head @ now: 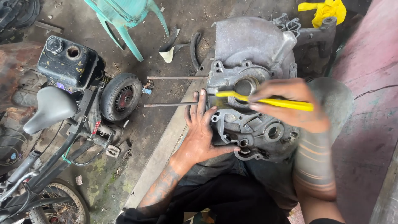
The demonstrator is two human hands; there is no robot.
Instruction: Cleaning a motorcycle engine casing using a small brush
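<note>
From the head view I see my left hand [202,132] pressing spread fingers flat on the grey engine casing [248,54] in my lap; my right hand [290,103] pinches a yellow brush [269,101] over its bore. Dirty concrete floor [141,124], small bike [62,103] nearby.

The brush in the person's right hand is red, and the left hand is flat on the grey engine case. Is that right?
Not quite. The head view shows the brush is yellow, not red. The rest holds: the right hand grips it over the round opening, and the left hand lies flat on the grey engine case.
</note>
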